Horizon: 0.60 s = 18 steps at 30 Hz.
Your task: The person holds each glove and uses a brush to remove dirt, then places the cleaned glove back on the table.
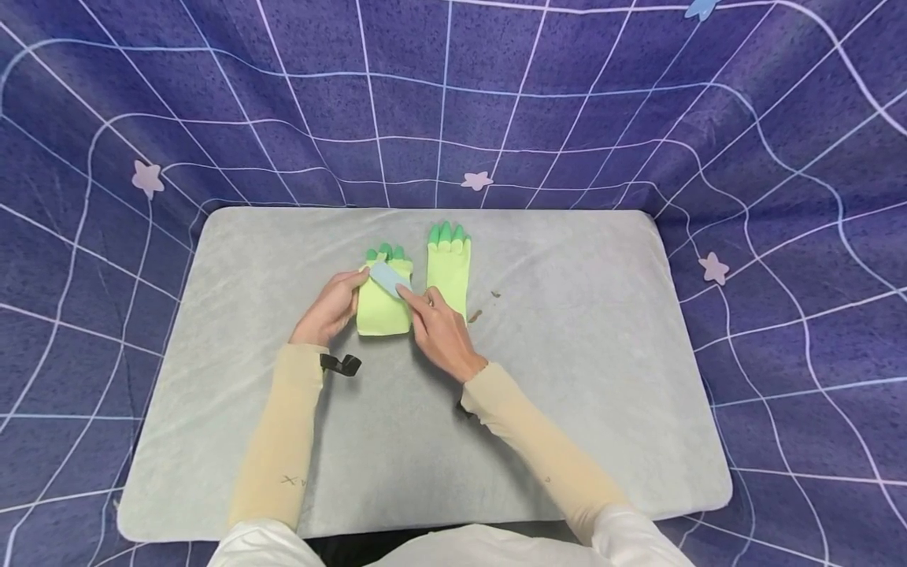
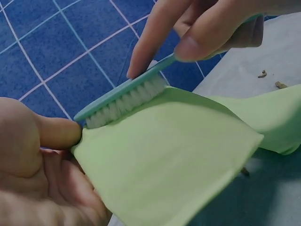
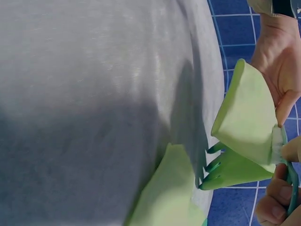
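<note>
My left hand (image 1: 333, 305) pinches the left edge of a light-green rubber glove (image 1: 383, 313) with darker green fingertips. The glove is lifted off the table, its cuff folded over toward me. In my right hand (image 1: 444, 335) is a pale-blue brush (image 1: 389, 278), gripped by the handle with the index finger laid along its back. The left wrist view shows the brush's white bristles (image 2: 126, 104) against the glove's upper surface, beside the left thumb. A second matching glove (image 1: 448, 268) lies flat just to the right, partly covered by the right hand.
Small brown bits (image 1: 475, 316) lie on the grey cloth-covered table (image 1: 567, 331) right of the second glove. A black strap (image 1: 342, 365) sticks out from the left wrist. A purple gridded curtain (image 1: 404, 102) with star shapes surrounds the table's back and sides.
</note>
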Available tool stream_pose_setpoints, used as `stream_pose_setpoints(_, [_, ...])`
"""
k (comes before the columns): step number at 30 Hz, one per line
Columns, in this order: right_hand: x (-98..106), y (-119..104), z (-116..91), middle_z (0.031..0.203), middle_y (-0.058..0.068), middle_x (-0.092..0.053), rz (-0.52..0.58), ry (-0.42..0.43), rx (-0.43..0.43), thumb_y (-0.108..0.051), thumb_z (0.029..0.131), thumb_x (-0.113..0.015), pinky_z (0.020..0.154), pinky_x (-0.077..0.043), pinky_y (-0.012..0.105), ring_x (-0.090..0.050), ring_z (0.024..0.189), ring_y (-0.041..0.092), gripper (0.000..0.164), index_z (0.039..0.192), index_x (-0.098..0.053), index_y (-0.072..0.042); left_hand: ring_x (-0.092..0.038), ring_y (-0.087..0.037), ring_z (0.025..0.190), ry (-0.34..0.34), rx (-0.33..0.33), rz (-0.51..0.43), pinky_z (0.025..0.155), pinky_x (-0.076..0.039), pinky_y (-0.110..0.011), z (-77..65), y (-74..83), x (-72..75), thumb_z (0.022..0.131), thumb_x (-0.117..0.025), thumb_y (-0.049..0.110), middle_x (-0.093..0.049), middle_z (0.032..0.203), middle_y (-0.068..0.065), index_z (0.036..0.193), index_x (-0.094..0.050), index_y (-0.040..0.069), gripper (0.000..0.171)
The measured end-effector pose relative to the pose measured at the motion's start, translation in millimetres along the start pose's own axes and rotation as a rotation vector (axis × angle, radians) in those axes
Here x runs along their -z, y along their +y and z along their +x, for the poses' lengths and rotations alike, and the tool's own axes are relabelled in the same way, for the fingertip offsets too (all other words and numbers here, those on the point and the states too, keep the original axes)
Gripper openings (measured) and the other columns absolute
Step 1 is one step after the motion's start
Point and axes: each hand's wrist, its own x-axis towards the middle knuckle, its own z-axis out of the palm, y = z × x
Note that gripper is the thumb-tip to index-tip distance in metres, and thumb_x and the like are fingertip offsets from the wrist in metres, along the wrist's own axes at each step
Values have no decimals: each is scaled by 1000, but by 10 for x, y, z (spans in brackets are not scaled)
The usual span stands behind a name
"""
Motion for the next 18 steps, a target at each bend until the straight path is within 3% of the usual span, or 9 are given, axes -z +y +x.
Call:
stream_pose_setpoints(6, [12, -21, -78, 95, 7, -54, 6, -18, -10, -9, 112, -52, 54, -52, 29, -50, 66, 13, 41, 150, -65, -17, -66, -4, 108, 70, -34, 10, 96, -59, -20, -60, 41, 71, 118, -43, 31, -63, 124, -1, 159, -34, -13, 61])
stream_pose_setpoints(10, [73, -37, -180, 94, 8, -53, 17, -6, 1, -7, 110, -55, 51, -49, 30, -51, 65, 14, 41, 149, -66, -16, -68, -4, 98, 79, -47, -24, 91, -61, -19, -73, 52, 112, 117, -45, 31, -67, 115, 1, 158, -34, -14, 62])
stream_pose_setpoints(18, [47, -80, -38, 94, 8, -53, -16, -12, -20, -9, 112, -54, 52, -52, 29, -49, 64, 14, 41, 151, -63, -15, -66, -7, 117, 19, -8, 36, 103, -58, -26, -27, -23, 6, 118, -41, 31, -59, 140, -8, 159, -35, -12, 59])
